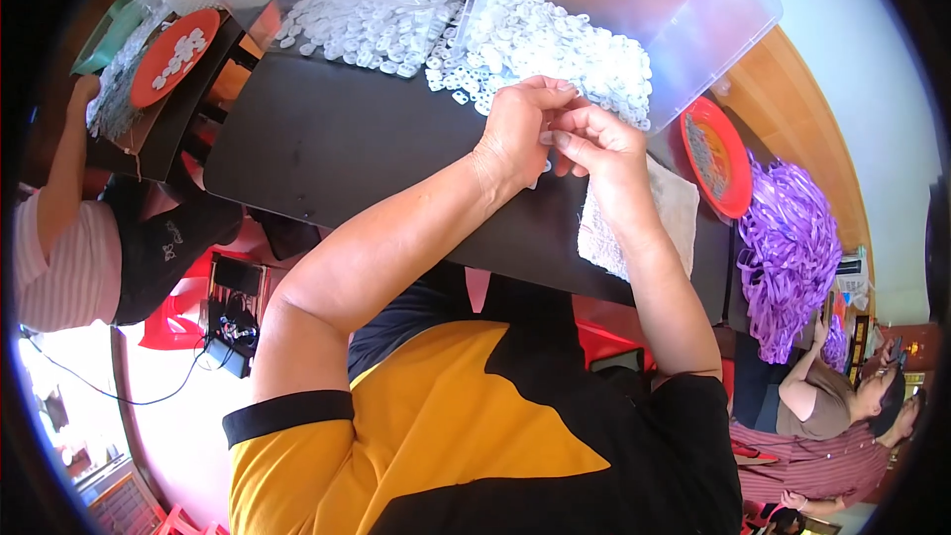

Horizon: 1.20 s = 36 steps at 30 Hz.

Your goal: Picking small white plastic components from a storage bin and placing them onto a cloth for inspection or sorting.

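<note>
Over the dark table (pixel 337 144), my left hand (pixel 517 127) and my right hand (pixel 602 144) meet with their fingertips close together. Both are closed in a pinch; whatever is between the fingers is too small and covered to name. Just beyond them, a heap of small white plastic pieces with holes (pixel 560 40) spills from a clear plastic bin (pixel 693 25) lying tipped. A bit of something white (pixel 543 170) shows below my left hand. Under my right wrist lies a folded white cloth (pixel 604 228).
Left of the heap, a second clear bin (pixel 260 15) holds more white pieces. To the right are a red-orange dish (pixel 733 163) of small grey items and a bundle of purple ribbon (pixel 788 248). Another person's arm (pixel 64 154) is near an orange plate (pixel 149 69) at far left.
</note>
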Motion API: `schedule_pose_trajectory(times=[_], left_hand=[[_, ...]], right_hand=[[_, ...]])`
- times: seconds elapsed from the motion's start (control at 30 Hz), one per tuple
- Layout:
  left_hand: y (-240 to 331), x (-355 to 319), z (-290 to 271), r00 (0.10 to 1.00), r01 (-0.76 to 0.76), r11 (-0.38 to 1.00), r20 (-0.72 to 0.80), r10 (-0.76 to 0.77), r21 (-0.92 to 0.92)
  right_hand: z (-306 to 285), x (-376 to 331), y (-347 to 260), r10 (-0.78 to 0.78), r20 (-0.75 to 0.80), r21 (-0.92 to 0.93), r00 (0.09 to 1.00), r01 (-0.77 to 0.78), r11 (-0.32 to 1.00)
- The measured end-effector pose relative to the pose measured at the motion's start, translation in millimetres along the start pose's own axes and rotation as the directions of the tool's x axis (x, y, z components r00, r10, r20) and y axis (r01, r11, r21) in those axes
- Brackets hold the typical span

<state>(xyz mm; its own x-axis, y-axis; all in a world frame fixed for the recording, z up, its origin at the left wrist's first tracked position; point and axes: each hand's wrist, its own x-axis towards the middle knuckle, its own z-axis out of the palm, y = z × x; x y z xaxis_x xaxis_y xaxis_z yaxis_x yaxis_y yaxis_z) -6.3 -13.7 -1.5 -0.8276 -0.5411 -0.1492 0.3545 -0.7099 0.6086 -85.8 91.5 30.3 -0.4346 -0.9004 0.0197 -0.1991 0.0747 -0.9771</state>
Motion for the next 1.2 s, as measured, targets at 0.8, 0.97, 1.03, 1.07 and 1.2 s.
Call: schedule_pose_trajectory(times=[0.8, 0.97, 1.03, 1.07, 1.2], left_hand=[[-11, -11, 15, 0.965, -0.242, 0.89, -0.001, 0.263, 0.386], [-13, -12, 15, 0.957, -0.254, 0.866, -0.018, 0.289, 0.431], [-15, -11, 15, 0.953, -0.265, 0.853, -0.012, 0.302, 0.449], [-16, -10, 15, 0.949, -0.278, 0.843, -0.007, 0.317, 0.461], [-17, -12, 15, 0.939, -0.309, 0.82, 0.021, 0.342, 0.481]], right_hand=[[-36, 7, -2, 0.058, -0.271, 0.352, 0.961, 0.043, 0.935], [-34, 5, 6, 0.074, -0.285, 0.409, 0.956, 0.052, 0.911], [-34, 4, 6, 0.08, -0.287, 0.426, 0.954, 0.052, 0.903], [-33, 4, 6, 0.082, -0.29, 0.431, 0.954, 0.053, 0.901], [-30, 4, 8, 0.081, -0.29, 0.434, 0.954, 0.055, 0.899]])
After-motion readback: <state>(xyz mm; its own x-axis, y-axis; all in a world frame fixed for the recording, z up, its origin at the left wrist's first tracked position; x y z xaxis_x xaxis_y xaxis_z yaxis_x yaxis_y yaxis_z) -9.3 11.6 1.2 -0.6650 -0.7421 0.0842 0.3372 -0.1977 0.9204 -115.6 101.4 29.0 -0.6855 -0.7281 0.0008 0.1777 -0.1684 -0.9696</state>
